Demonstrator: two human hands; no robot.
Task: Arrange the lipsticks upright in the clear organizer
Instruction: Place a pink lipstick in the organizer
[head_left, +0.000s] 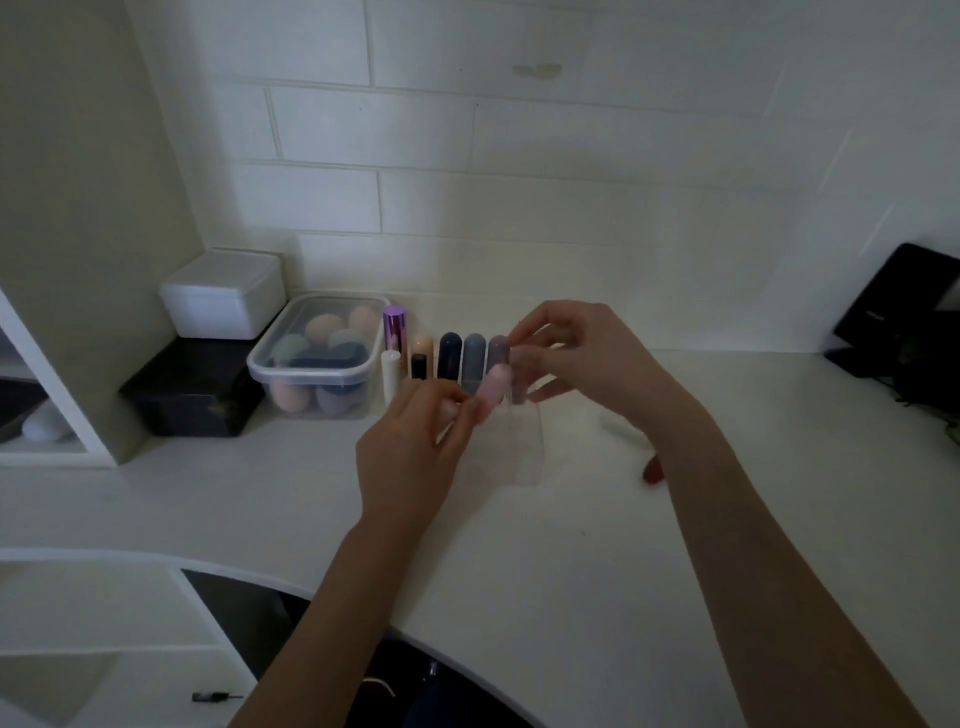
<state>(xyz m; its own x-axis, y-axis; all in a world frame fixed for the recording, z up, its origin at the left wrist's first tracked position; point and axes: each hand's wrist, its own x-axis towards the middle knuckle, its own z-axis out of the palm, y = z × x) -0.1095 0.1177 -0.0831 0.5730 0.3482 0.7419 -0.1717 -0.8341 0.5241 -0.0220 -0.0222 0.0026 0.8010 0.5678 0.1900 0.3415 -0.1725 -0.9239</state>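
Now left hand pinches pink lipstick over clear organizer; right hand fingers curled, grip unclear.

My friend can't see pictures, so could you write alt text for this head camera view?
Two hands hold a pink lipstick over a clear organizer on a white counter; the left hand grips it and the right hand is at its top. Behind stands a row of lipsticks beside a tub of sponges.

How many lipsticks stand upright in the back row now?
6: metallic purple, white, peach-capped, navy, grey, mauve, left to right. The hands may hide more.
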